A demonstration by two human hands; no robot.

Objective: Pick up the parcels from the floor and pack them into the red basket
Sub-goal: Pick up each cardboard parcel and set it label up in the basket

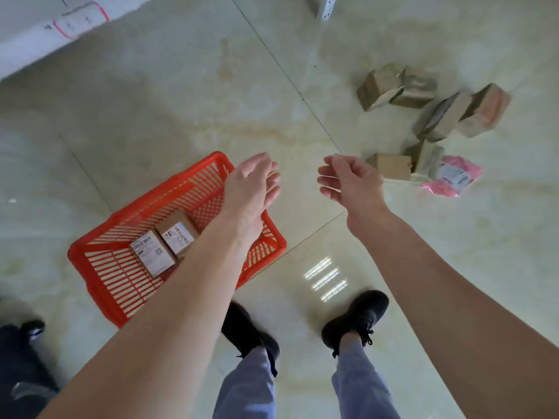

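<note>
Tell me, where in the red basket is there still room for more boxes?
Two labelled boxes sit side by side mid-basket. The red basket shows bare mesh along its near left side, and more at the far end toward the left hand. The forearm hides the right side. The crowded spot is the floor pile of parcels beyond the right hand.

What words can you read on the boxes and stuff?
None can be read.
Two boxes in basket: left label, right label, print too small.
Pink bag: white label, blurred.
Floor boxes: blurred.
White box: red and dark marks, unreadable.
</note>
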